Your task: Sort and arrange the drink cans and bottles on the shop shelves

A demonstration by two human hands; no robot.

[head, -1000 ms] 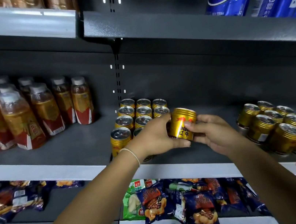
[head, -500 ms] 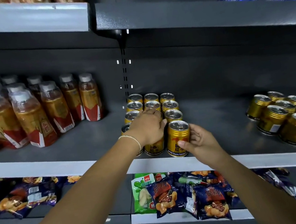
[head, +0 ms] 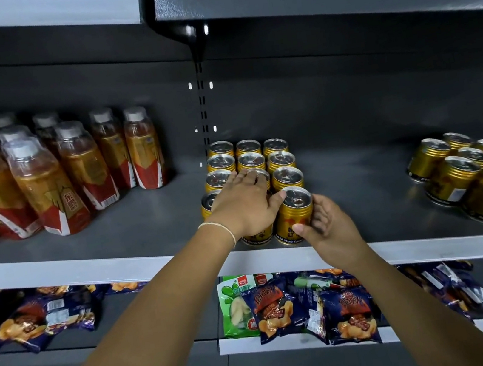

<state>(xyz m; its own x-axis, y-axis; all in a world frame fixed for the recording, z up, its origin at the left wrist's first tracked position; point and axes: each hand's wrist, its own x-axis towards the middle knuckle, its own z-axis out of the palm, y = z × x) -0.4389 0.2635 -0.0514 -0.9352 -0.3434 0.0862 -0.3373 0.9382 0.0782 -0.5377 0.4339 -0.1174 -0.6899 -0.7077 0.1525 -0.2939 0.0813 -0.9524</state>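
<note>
The right hand (head: 326,226) cups a gold can (head: 295,217) upright at the shelf (head: 134,230) front; the left hand (head: 245,205) (fingers flat) rests on the cans (head: 249,158) just beside it.

You stood in a shop; gold cans (head: 251,162) and tea bottles (head: 83,162) lined the grey shelf (head: 145,222); snack packets (head: 343,308) lay below it.

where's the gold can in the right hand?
Head view, centre: the gold can stands upright at the can block's front-right corner, near the shelf edge, right hand gripping its right side, left hand at its left.
</note>
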